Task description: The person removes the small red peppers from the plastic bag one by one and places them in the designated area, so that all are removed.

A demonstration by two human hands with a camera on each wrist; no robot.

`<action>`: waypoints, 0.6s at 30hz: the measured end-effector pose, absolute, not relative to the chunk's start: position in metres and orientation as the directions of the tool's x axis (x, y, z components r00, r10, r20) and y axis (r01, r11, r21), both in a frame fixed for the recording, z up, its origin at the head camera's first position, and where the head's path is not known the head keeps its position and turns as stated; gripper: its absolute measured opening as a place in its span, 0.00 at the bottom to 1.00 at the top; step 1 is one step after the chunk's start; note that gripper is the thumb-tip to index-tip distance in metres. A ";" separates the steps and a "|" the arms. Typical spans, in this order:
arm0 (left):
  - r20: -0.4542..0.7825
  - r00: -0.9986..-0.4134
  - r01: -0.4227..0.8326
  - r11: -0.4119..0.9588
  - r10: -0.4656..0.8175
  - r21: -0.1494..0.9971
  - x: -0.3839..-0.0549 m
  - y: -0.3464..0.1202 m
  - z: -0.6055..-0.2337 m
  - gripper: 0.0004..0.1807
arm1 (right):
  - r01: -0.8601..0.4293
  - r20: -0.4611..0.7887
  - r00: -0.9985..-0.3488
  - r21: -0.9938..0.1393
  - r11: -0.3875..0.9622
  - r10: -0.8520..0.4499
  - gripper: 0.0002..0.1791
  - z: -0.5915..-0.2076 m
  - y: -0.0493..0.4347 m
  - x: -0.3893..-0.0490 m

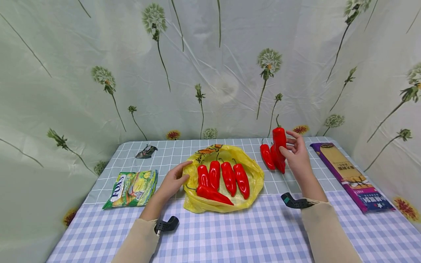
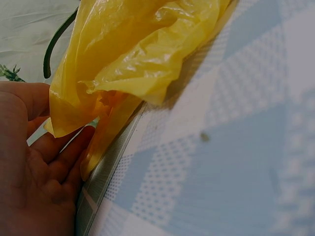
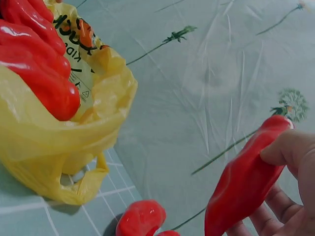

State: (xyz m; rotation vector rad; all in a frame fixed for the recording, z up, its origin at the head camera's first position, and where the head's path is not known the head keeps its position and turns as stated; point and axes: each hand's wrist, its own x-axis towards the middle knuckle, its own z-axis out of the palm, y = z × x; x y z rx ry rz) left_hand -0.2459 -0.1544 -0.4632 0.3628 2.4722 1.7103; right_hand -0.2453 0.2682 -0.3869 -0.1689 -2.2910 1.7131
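A crumpled yellow plastic bag [image 1: 256,174] lies with its mouth spread wide, and several glossy red peppers [image 1: 241,180] with green stems are inside. At the bag's left rim is my left hand [image 1: 172,180]; its loosely bent fingers touch the plastic [image 2: 69,108]. My right hand [image 1: 297,153] holds another red pepper [image 1: 279,137] above the table, stem up, with the thumb against its side in the right wrist view [image 3: 246,182]. Below it, right of the bag, more red peppers [image 1: 267,157] lie on the table, partly hidden by the held one.
A green-and-yellow FOX'S packet [image 1: 135,188] lies left of my left hand. Behind it is a small dark wrapper [image 1: 146,151]. A long purple-and-tan package [image 1: 350,175] lies to the right. Checked cloth [image 1: 230,237] covers the table, and a flower-print curtain [image 1: 230,73] hangs behind.
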 end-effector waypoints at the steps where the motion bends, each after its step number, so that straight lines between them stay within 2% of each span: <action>1: 0.042 -0.965 0.130 0.334 0.258 0.933 -0.246 -0.154 -0.463 0.29 | -0.059 0.140 -0.952 -0.956 0.286 0.272 0.36 -0.387 0.269 -0.246; 18: 0.045 -0.966 0.132 0.338 0.254 0.932 -0.246 -0.154 -0.462 0.29 | 0.042 0.046 -0.909 -0.979 0.200 0.415 0.34 -0.403 0.287 -0.254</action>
